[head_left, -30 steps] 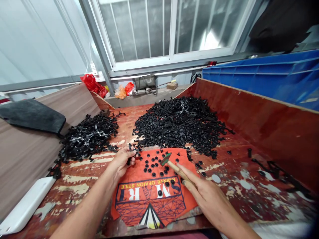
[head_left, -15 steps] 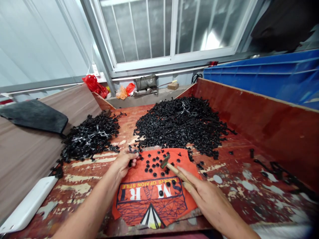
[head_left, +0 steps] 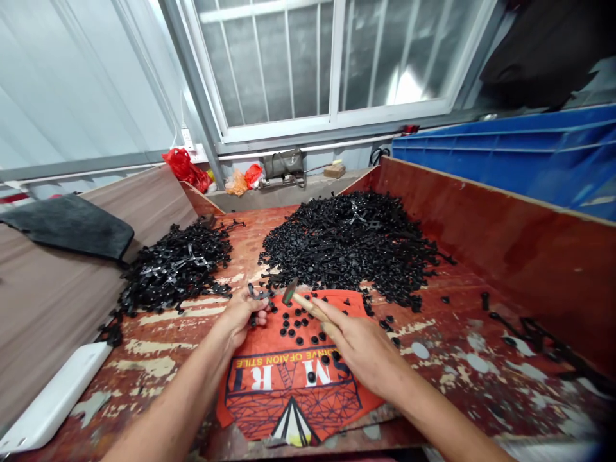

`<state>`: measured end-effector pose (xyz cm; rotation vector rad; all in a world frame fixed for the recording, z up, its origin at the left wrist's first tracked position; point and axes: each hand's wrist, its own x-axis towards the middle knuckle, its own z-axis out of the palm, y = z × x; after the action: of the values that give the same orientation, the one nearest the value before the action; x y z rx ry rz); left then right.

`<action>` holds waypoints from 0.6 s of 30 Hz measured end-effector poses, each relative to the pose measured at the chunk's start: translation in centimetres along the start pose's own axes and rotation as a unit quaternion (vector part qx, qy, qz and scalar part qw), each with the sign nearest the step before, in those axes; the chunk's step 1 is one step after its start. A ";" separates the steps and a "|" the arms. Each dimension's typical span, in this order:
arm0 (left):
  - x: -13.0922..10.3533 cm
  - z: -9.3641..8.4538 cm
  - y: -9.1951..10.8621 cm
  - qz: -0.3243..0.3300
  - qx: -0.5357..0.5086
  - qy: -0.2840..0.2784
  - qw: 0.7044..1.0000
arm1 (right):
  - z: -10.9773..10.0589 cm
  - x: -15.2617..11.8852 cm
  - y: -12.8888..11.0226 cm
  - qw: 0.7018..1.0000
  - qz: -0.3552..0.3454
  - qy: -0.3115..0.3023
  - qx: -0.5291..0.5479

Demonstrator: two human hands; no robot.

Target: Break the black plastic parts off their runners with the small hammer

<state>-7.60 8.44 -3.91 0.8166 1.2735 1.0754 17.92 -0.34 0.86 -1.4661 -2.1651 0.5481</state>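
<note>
My left hand point(head_left: 242, 316) is closed on a small black part point(head_left: 257, 295) at the upper left edge of the orange printed cloth point(head_left: 269, 407). My right hand point(head_left: 353, 340) grips the wooden handle of a small hammer point(head_left: 312, 309) over the cloth. The hammer's head is just to the right of my left fingertips, apart from them. Several round black pieces point(head_left: 299, 341) lie scattered on the cloth, under and around the hammer. Part of what my left hand holds is hidden by the fingers.
A large pile of black parts point(head_left: 346, 240) lies behind the cloth, a smaller pile point(head_left: 176, 266) at the left. A white object point(head_left: 58, 398) lies at the left front. A wooden board point(head_left: 481, 244) and a blue crate point(head_left: 520, 154) stand at the right.
My right hand has moved left with the hammer, bringing its head close to my left hand. My left hand has hardly moved and still holds the black part.
</note>
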 end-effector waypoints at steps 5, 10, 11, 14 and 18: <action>0.1 -0.1 0.1 -0.009 -0.003 -0.001 1.000 | 0.9 -0.1 0.3 0.999 0.023 0.008 -0.025; 0.1 0.1 0.1 -0.018 0.006 0.008 1.000 | 1.0 -1.0 0.8 1.000 0.019 -0.003 -0.012; 0.1 0.2 0.1 -0.018 0.007 0.011 1.000 | 0.9 -0.9 0.8 1.000 0.017 -0.002 -0.013; -0.1 0.4 0.1 -0.016 0.008 0.017 1.000 | 0.9 -0.2 0.4 0.999 -0.002 0.010 -0.040; -0.1 0.4 0.2 -0.013 0.005 0.019 1.000 | 1.8 1.6 -0.7 0.994 -0.038 0.028 -0.093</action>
<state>-7.27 8.46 -3.64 0.7884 1.3177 1.0689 15.85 0.75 0.02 -1.4667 -2.2678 0.2803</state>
